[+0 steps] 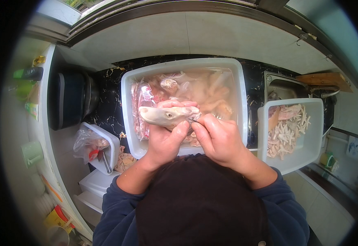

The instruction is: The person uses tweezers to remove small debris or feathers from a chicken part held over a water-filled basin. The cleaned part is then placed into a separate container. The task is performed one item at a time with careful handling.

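A plucked duck's head (pixel 162 115), bill pointing left, lies across my left hand (pixel 168 138), whose fingers curl behind it and whose thumb presses near its neck end. At that end, the thumb and forefinger of my right hand (pixel 217 133) pinch a small, dark, thin tool (pixel 194 121), mostly hidden by the fingers. Both hands are above a large white plastic tub (pixel 243 101) of cloudy water. Inside it, bagged meat with red printing (pixel 148 93) lies at the left, and pale poultry pieces (pixel 219 92) are soaking at the right.
To the right, a white tub (pixel 318 135) of poultry feet stands partly over a steel sink (pixel 269 81). A wooden board (pixel 326 79) is behind it. At the left are a small white bin (pixel 116 144) with a plastic bag and a knife (pixel 106 162), a cloth (pixel 125 161), and dark containers (pixel 69 100).
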A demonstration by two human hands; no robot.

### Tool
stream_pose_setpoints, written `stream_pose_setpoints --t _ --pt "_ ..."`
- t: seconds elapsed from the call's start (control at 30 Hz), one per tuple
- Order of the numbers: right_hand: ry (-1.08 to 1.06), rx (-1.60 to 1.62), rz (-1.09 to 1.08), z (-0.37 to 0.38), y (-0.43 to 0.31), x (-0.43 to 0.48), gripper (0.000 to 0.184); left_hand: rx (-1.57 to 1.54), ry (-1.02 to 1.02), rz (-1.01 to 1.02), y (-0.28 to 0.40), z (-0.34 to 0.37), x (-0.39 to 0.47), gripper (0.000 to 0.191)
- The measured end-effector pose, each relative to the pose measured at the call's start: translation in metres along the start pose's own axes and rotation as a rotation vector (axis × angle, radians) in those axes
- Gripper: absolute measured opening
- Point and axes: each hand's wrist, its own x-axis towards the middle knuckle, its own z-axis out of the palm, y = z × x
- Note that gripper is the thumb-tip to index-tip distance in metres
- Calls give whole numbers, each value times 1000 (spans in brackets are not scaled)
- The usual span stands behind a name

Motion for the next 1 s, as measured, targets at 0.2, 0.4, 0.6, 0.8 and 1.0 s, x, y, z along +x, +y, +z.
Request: stream_pose_setpoints --t 0.2,0.4,0.6,0.8,1.0 --pt "-4 7 -13 -1 0 1 10 -6 11 -18 0 0 -1 39" --pt "11 40 -16 1 2 2 6 2 11 -12 -1 0 1 40" --pt "16 29 -27 3 5 3 8 -5 12 -32 1 0 1 40" --pt "12 21 -16 3 5 3 6 1 10 -31 1 -1 2 39" --pt "-1 25 0 1 2 3 5 -15 34 -45 1 0 2 39"
